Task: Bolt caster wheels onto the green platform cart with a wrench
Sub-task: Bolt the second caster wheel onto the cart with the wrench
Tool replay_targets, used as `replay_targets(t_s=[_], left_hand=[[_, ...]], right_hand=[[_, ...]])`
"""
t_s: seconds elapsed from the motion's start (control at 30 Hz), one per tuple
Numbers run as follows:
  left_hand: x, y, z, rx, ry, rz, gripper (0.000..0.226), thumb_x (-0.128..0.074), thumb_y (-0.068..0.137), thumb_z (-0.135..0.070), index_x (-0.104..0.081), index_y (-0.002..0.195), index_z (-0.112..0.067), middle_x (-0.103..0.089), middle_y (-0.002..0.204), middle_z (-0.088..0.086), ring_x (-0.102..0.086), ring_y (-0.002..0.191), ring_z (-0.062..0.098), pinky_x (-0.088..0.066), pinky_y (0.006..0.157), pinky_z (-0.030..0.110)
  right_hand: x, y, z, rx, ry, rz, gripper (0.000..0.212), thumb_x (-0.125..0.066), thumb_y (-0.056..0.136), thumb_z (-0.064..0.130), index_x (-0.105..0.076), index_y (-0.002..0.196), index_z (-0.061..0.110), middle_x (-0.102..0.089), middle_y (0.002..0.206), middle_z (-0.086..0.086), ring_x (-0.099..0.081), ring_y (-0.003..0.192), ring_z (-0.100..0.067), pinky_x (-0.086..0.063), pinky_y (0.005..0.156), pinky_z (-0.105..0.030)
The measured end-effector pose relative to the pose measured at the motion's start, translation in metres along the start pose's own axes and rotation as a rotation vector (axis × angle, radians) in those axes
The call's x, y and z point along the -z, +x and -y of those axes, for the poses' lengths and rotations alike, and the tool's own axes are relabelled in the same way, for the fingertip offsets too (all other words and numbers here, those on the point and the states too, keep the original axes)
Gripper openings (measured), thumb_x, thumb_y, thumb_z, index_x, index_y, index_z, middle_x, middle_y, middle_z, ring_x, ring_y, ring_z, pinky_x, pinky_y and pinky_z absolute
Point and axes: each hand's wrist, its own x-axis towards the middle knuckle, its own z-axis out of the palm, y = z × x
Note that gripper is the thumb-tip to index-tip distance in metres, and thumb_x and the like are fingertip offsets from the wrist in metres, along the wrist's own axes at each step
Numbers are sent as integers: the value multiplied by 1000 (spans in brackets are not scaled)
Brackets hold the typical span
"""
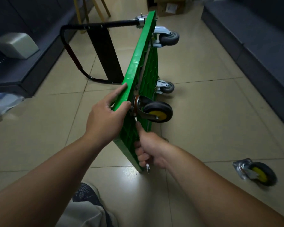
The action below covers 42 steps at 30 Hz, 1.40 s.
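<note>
Green plastic cart (pixel 136 66): ribbed, standing on edge
Left hand (pixel 105 117): grip pinching cart rim
Right hand (pixel 147 149): grip round metal wrench (pixel 147 167)

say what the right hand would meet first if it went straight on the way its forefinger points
Probably the mounting plate of the yellow-hubbed caster on the green cart; the right hand, gripping the wrench, is nearly there, though depth is unclear.
</note>
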Motion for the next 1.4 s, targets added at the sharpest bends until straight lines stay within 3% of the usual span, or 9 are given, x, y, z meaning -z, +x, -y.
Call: replay_targets(t_s=[0.23,0.37,0.43,0.57,0.8,1.17,1.27,1.33,1.4], left_hand=[[4,5,4,-2,-57,37,53,-64,79,-51,-57,131,-61,-62,134,-15,-67,113,10,-60,91,43],[3,7,6,-21,-43,32,51,-65,83,-46,-59,132,-56,-62,133,-13,-67,114,12,-60,90,43],[3,8,6,-31,-43,32,49,-66,86,-40,-60,133,-54,-62,132,-11,-67,113,13,-61,86,37],[3,9,6,-55,-48,33,47,-67,95,-19,-63,135,-43,-63,131,-9,-66,112,10,-56,74,17],[0,7,4,-52,-116,53,49,-64,91,-20,-62,138,-35,-67,130,-5,-69,108,9,-56,77,17],[-1,6,3,-47,-86,19,52,-59,87,-27,-61,139,-38,-64,133,-13,-65,114,4,-55,81,17],[-1,6,3,-35,-69,-1,51,-60,86,-30,-62,136,-43,-65,132,-14,-65,114,8,-58,84,26],[0,6,4,-33,-50,-13,50,-61,86,-32,-63,134,-46,-66,132,-14,-64,116,10,-57,91,34],[0,8,5,-35,-30,-27,50,-62,86,-33,-63,133,-49,-65,132,-16,-63,117,9,-56,93,36]], right_hand=[[30,29,-71,567,-582,-375,73,-21,83,83,-47,64,17,-49,55,3,-48,52,-12,-39,55,-35],[53,58,-73,736,-665,-466,59,-23,89,73,-48,71,22,-49,58,7,-52,56,-7,-33,49,-23],[57,73,-64,780,-689,-468,64,-24,90,73,-53,76,18,-50,60,9,-53,56,-11,-37,53,-32],[63,96,-46,847,-736,-436,63,-28,93,71,-60,88,18,-53,72,11,-57,70,-19,-38,62,-31],[74,118,-28,983,-829,-330,65,-34,93,60,-68,116,10,-72,108,-12,-63,101,-30,-33,75,-21],[63,121,-18,885,-870,-228,76,-22,88,71,-59,131,21,-63,131,-8,-55,120,-30,-37,87,-24],[57,111,-26,812,-811,-233,63,-23,96,73,-61,116,26,-68,107,-4,-63,102,-28,-51,82,-35],[45,95,-31,676,-679,-216,62,-23,90,74,-60,88,25,-63,78,2,-64,79,-23,-46,64,-32],[31,78,-34,589,-539,-203,72,-22,84,78,-58,74,16,-58,65,2,-63,67,-25,-45,61,-36]])
